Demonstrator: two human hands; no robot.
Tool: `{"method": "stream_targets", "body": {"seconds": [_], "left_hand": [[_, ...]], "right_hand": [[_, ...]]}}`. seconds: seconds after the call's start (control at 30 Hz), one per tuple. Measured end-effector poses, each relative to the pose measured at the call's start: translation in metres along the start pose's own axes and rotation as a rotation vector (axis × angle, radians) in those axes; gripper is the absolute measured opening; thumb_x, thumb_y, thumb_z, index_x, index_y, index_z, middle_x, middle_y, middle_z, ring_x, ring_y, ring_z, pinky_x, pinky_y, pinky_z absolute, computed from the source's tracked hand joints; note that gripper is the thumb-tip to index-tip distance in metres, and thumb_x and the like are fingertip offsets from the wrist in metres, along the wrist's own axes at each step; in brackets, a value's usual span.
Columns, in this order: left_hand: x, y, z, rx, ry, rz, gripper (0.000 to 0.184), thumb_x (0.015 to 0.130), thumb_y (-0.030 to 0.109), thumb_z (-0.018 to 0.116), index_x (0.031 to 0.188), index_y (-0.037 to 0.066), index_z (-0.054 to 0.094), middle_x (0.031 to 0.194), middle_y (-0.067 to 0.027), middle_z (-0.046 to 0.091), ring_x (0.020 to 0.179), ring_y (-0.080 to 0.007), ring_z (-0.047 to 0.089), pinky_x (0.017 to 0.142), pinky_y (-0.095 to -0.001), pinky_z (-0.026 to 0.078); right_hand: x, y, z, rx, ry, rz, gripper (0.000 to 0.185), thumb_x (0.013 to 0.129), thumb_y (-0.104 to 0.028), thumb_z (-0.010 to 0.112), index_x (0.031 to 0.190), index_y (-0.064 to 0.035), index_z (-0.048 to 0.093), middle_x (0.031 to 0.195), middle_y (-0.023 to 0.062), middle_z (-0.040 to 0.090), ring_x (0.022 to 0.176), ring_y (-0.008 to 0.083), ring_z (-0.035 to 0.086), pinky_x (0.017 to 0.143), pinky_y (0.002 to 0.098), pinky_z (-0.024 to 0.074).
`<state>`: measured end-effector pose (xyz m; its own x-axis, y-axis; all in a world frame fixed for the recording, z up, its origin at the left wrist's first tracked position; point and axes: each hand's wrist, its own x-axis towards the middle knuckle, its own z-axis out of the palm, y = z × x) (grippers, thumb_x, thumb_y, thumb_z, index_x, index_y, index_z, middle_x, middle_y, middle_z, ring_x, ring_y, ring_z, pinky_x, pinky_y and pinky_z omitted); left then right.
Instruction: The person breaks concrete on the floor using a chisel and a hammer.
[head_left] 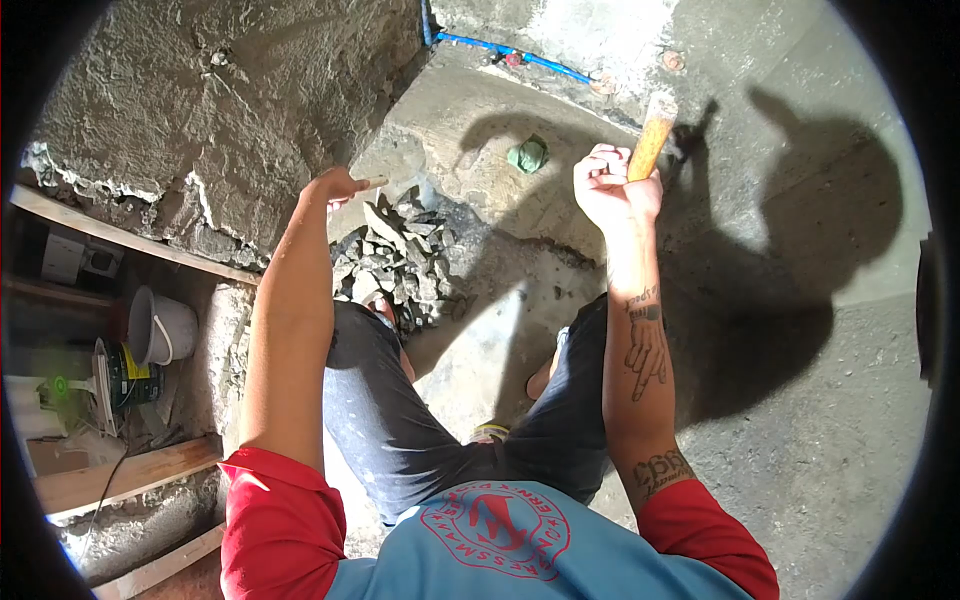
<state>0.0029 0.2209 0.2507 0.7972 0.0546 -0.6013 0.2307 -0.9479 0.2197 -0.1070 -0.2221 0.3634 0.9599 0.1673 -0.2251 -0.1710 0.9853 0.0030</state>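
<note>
Yellow-orange and cylindrical, the translucent-looking rod point(652, 140) stands clenched by its lower end in your right hand point(612, 188), between one and two o'clock with twelve at the top of the view. Most of its length rises past your fist, so a slack or sweaty hold could let it tip or slip. Your left hand point(340, 187), toward ten o'clock, grasps a slim, pale, stick-like piece point(376, 182); only its end shows, and how firmly your fingers close on it you cannot tell from here. A small grip like that could lose it among the chips.

Just below that hand, around ten o'clock, lies a heap of jagged grey rubble point(405, 262). It sits right by your left foot point(381, 308), and bare skin shows there, so a sideways step could bring a cut or a rolled ankle as loose pieces shift.

Near half past twelve a crumpled green lump point(528, 154) rests on the grey concrete floor point(560, 215). Above it, at twelve, a thin blue pipe point(515, 52) runs exposed along the wall's foot; a stray knock could crack it. Hard light throws your dark shadow point(835, 200) around two o'clock, and shade like that could hide edges.
</note>
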Motion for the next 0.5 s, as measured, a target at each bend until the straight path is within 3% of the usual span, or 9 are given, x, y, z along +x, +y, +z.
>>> {"method": "stream_targets", "body": {"seconds": [0.5], "left_hand": [[-0.0035,0.0030,0.0003,-0.023,0.001,-0.038,0.050,0.088,0.052,0.056,0.068,0.006,0.054,0.054,-0.0027,0.048,0.045,-0.0150,0.045,0.042,-0.0323,0.036]], "right_hand": [[0.0000,-0.0011,0.0000,-0.003,-0.011,0.005,0.032,0.078,-0.031,0.041,0.060,-0.0065,0.050,0.062,0.0051,0.047,0.058,0.0163,0.051,0.058,0.0308,0.0444]]}}
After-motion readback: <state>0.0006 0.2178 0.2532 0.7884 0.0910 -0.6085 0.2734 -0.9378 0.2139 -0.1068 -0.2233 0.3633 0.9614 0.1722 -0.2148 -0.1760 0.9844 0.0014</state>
